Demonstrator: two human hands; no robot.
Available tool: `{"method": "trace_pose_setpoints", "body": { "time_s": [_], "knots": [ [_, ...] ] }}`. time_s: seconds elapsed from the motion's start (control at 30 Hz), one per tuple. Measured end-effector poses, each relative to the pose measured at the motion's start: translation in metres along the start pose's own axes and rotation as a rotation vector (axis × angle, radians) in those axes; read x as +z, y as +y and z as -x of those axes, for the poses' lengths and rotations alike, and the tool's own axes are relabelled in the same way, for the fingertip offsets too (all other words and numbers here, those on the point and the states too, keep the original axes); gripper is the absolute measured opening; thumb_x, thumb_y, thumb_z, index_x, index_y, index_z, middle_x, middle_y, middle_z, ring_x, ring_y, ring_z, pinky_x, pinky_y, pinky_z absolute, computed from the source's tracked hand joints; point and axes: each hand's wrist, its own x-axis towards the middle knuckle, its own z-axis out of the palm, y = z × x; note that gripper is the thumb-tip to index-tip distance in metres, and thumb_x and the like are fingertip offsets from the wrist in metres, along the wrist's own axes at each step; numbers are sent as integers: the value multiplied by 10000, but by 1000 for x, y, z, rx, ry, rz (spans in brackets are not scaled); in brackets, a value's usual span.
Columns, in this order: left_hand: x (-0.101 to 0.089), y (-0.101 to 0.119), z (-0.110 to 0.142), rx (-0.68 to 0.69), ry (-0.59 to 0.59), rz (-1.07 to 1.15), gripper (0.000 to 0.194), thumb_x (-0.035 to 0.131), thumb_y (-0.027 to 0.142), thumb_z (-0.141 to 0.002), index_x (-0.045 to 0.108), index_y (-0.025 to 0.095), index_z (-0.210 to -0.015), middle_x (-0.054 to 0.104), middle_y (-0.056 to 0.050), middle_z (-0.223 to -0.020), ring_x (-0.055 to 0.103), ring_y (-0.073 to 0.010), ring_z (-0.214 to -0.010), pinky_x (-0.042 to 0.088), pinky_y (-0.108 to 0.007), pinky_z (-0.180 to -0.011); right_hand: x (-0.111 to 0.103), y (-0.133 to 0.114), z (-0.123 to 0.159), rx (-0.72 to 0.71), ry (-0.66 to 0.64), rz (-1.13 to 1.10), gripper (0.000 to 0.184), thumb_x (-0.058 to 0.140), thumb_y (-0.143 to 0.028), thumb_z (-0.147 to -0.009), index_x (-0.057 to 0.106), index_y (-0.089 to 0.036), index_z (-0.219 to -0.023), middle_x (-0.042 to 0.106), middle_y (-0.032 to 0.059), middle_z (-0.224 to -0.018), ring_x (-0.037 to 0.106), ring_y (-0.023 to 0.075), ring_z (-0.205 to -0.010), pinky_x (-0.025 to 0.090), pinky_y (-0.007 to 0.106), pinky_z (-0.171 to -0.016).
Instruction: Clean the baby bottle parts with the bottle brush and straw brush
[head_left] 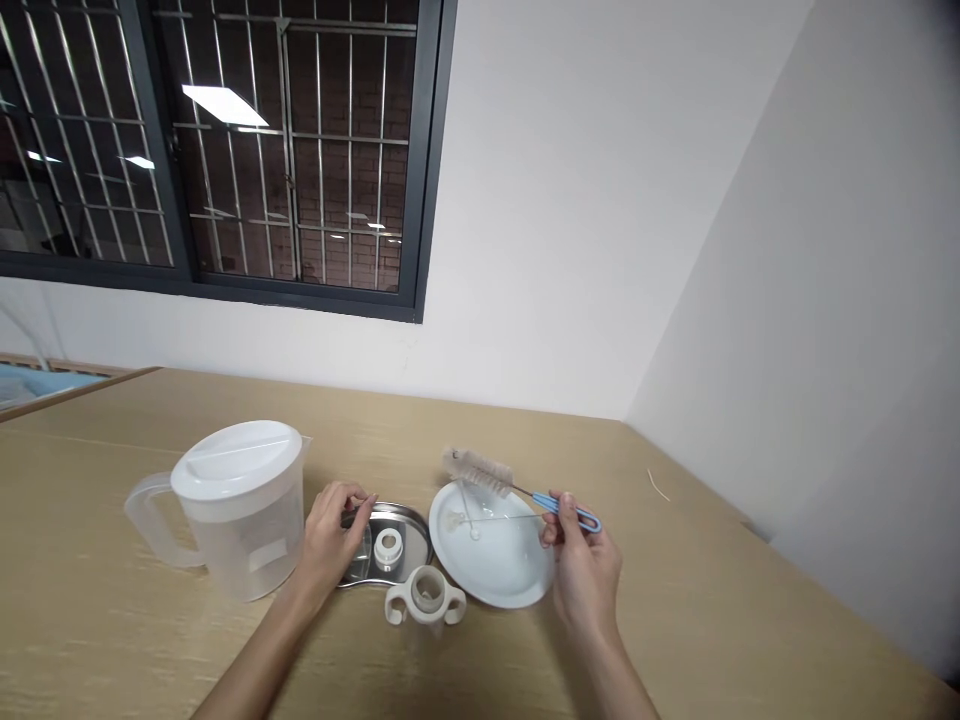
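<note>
On the wooden table (pixel 225 650), the right hand (pixel 587 570) grips the brush (pixel 491 477) by its handle (pixel 547 503), presumably to keep the bristly end free, near the bowl's (pixel 499 568) far rim. The left hand (pixel 331 525) curls at the tray (pixel 415 550); whether gripping, I cannot tell.

The brush handle (pixel 542 503) is light blue, its bristles (pixel 484 472) pale beige; the bowl (pixel 510 575) is white, the tray (pixel 415 548) silver, the two-handled bottle (pixel 427 613) cream, the table (pixel 712 620) grained tan
</note>
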Motion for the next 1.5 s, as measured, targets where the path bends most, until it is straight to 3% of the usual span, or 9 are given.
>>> {"method": "trace_pose_setpoints", "body": {
  "time_s": [0.5,0.83,1.13,1.5],
  "knots": [
    [3,-8,3,92,-77,8,137,544,315,-937,626,224,-875,704,-1,-857,626,-173,-819,433,-321,-787,2,-4,-3,10,34,-117,390,782,-466,-733,669,-129,-896,462,-74,-550,390,54,-480,360,179,-453],
    [3,-8,3,115,-81,-36,145,513,265,-951,650,224,-926,724,-12,-910,634,-178,-851,443,-330,-818,-3,-3,-8,0,47,-45,423,733,-535,-747,640,-136,-853,426,-86,-512,345,56,-442,329,192,-431],
    [6,-11,4,167,-54,-31,152,515,252,-943,663,220,-950,733,-13,-892,641,-166,-809,474,-309,-780,-20,-10,-33,-4,270,-17,379,715,-520,-729,603,-158,-733,414,-81,-488,369,79,-457,331,207,-408],
    [2,-1,3,81,-103,-25,227,449,290,-970,613,216,-831,661,-6,-774,607,-172,-762,442,-308,-760,-29,-1,-37,41,274,53,366,675,-519,-757,594,-164,-723,388,-90,-458,354,82,-429,336,214,-394]
  ]
}}
